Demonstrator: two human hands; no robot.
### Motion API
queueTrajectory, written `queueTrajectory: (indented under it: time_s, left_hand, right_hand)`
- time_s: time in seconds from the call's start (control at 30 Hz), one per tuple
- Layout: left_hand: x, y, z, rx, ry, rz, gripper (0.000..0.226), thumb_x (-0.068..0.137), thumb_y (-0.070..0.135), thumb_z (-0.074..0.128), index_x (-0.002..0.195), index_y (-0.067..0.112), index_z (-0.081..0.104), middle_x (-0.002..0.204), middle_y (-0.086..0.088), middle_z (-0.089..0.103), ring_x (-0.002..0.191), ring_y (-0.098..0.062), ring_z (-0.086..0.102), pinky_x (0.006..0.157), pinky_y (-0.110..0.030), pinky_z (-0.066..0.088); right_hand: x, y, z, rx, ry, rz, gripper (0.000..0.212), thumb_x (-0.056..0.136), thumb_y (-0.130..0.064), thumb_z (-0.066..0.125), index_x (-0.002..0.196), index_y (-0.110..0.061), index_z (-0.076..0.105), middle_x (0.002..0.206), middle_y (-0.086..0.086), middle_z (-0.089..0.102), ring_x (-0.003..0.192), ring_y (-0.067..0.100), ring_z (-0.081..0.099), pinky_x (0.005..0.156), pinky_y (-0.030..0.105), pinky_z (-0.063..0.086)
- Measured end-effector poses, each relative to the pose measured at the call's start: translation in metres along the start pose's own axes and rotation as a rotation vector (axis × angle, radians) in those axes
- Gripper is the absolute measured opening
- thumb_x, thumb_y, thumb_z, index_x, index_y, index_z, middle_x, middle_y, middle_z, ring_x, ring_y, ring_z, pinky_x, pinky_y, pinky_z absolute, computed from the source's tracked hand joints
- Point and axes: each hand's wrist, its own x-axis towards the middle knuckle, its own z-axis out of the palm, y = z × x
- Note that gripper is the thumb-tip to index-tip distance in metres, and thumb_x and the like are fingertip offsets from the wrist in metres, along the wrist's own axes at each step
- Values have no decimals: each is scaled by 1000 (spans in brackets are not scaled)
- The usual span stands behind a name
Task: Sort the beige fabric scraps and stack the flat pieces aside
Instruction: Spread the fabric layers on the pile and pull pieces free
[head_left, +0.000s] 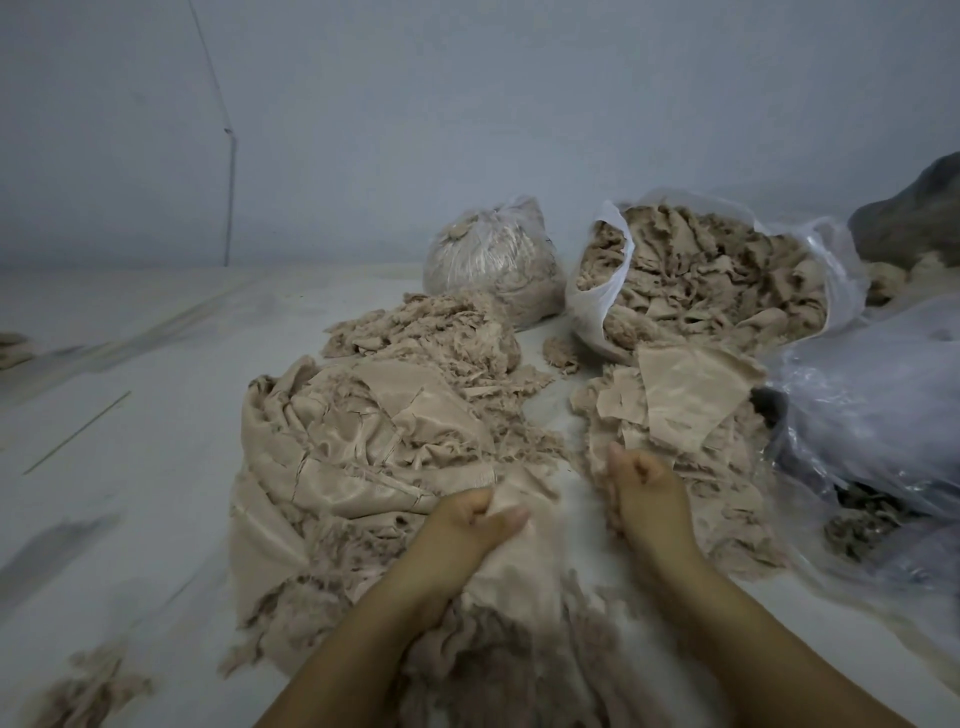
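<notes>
Pinching a beige scrap (511, 506), the left hand (470, 525) curls; right hand (647, 491) fingers fisted (contents hidden)

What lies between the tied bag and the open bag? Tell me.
In the head view, a narrow strip of bare pale floor separates the tied bag from the open bag; a small scrap clump lies just nearer the camera.

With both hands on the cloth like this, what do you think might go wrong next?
The piece pinched by the left hand lies among frayed scraps, so lifting it may drag shreds along. The flat pieces sit right below the open bag, whose contents could spill onto them.
</notes>
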Motion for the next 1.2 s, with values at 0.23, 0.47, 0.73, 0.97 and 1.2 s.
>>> queueTrajectory:
  time_s: [0.23,0.47,0.73,0.97,1.2]
  left_hand:
    - [11,9,0,-132,138,87,26,95,24,53,77,8,63,65,-2,67,60,-14,63,52,-20,50]
    - [23,13,-22,-140,469,162,20,97,20,49,87,15,65,71,7,67,63,-3,61,59,-14,48]
    - [20,12,10,128,100,250,23,97,10,46,97,-3,66,84,-8,68,75,-14,64,70,-29,51]
    - [14,5,-1,255,207,291,37,98,23,46,64,9,46,38,9,36,36,0,32,42,-16,29]
    - [15,5,-6,251,124,276,37,96,25,49,70,0,55,45,7,46,38,-1,38,45,-15,35]
  right_hand:
    - [-43,5,11,318,-694,353,50,81,-42,66,107,1,63,80,12,71,65,20,68,55,25,51]
    - [-41,0,-11,57,-663,237,26,73,-30,70,56,-13,62,38,0,38,31,8,26,37,16,22]
    - [-37,-19,8,154,-546,140,41,83,-43,61,109,-11,67,103,9,73,98,22,69,87,34,55]
    - [13,-54,-8,91,11,-78,30,96,-33,55,73,-15,65,54,-8,61,42,6,49,42,16,38]
    - [80,-76,-51,-166,-16,-135,43,94,-40,57,88,1,70,85,16,72,71,21,63,62,24,49]
